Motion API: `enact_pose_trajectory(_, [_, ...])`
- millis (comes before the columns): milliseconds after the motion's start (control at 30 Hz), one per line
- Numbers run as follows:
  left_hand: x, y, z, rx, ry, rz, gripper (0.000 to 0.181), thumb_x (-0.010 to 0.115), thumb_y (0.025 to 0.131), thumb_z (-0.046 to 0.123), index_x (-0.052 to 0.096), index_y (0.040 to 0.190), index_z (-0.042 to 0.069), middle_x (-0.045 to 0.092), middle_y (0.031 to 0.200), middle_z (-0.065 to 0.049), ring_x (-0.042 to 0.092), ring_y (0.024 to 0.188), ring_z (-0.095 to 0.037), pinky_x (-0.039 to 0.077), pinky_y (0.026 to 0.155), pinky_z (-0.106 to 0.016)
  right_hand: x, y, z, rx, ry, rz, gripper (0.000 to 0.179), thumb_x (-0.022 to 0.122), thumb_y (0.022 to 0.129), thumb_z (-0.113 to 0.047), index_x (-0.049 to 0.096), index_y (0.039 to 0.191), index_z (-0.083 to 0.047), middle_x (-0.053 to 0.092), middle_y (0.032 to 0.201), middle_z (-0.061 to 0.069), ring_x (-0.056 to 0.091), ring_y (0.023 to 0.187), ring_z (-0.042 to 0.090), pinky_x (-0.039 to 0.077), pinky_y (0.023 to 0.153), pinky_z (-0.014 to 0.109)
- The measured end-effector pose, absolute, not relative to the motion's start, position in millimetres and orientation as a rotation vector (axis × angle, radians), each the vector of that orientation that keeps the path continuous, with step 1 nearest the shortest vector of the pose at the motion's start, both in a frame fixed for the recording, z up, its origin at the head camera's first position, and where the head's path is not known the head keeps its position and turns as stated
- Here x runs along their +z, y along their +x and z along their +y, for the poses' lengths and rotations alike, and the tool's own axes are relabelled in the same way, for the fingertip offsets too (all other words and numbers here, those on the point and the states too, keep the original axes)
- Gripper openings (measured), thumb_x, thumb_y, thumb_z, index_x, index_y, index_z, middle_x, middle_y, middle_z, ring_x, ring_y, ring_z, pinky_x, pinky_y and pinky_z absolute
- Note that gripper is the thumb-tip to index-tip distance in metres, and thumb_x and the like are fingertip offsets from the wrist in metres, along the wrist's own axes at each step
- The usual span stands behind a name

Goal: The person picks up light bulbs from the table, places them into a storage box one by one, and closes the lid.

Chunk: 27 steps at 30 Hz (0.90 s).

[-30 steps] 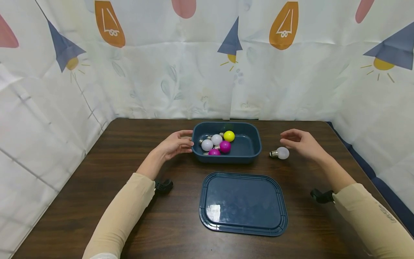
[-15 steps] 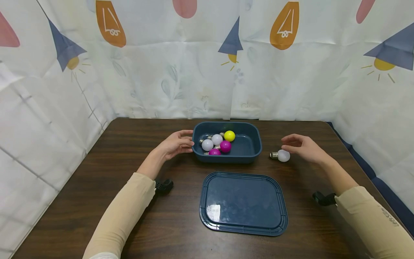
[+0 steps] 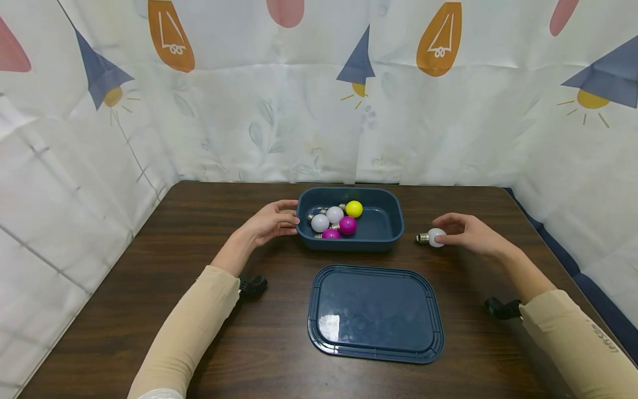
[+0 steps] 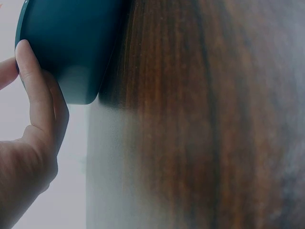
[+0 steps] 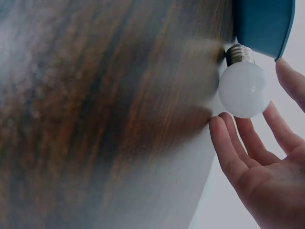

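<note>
A white light bulb (image 3: 435, 238) with a metal screw base lies on the dark wooden table, its base toward the box. My right hand (image 3: 471, 235) is around the bulb's round end, thumb in front and fingers behind it; in the right wrist view the fingertips are close around the bulb (image 5: 243, 90) without a clear grip. My left hand (image 3: 271, 223) rests its fingertips on the left wall of a dark blue box (image 3: 384, 244). Inside are white bulbs (image 3: 320, 223), magenta bulbs (image 3: 348, 225) and a yellow bulb (image 3: 354, 209), lying mostly in the left half.
A dark blue lid (image 3: 376, 313) lies flat on the table in front of the box. Behind the table (image 3: 239, 194) hangs a white patterned curtain (image 3: 299, 111). A black wrist mount (image 3: 253, 287) sits on the left wrist and a similar mount (image 3: 502, 308) on the right.
My right hand has come down and closer to the white bulb, its thumb now overlapping the bulb's round end. The left hand and the box have stayed in place.
</note>
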<state>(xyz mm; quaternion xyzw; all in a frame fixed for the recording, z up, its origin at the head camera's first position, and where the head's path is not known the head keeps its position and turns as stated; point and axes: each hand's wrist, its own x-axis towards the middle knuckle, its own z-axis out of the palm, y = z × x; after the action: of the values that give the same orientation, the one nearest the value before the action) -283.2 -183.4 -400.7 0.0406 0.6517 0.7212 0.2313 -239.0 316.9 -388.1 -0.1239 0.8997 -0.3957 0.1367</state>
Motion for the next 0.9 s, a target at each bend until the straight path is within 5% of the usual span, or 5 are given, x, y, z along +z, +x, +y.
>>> enact_pose_trajectory(267, [-401.4, -283.2, -183.9, 1.98, 0.109, 1.798, 0.07, 0.06, 0.099, -0.006, 0.026, 0.159, 0.002, 0.045, 0.143, -0.027, 0.07, 0.091, -0.021, 0.061, 0.081, -0.029, -390.3, -240.2, 315.7, -1.192, -0.414, 2.572, 0.052, 0.075, 0.096, -0.019, 0.055, 0.141, 0.001, 0.054, 0.137, 0.023, 0.055, 0.119, 0.038, 0.051, 0.088, 0.039])
enact_pose_trajectory(900, [-399.5, -281.6, -184.3, 1.98, 0.112, 1.798, 0.068, 0.06, 0.099, -0.006, 0.027, 0.159, 0.003, 0.045, 0.142, -0.027, 0.069, 0.089, -0.02, 0.061, 0.081, -0.029, -396.6, -243.2, 314.8, -1.18, -0.389, 2.591, 0.054, 0.076, 0.095, -0.015, 0.054, 0.142, 0.0, 0.055, 0.138, 0.023, 0.051, 0.124, 0.04, 0.047, 0.093, 0.048])
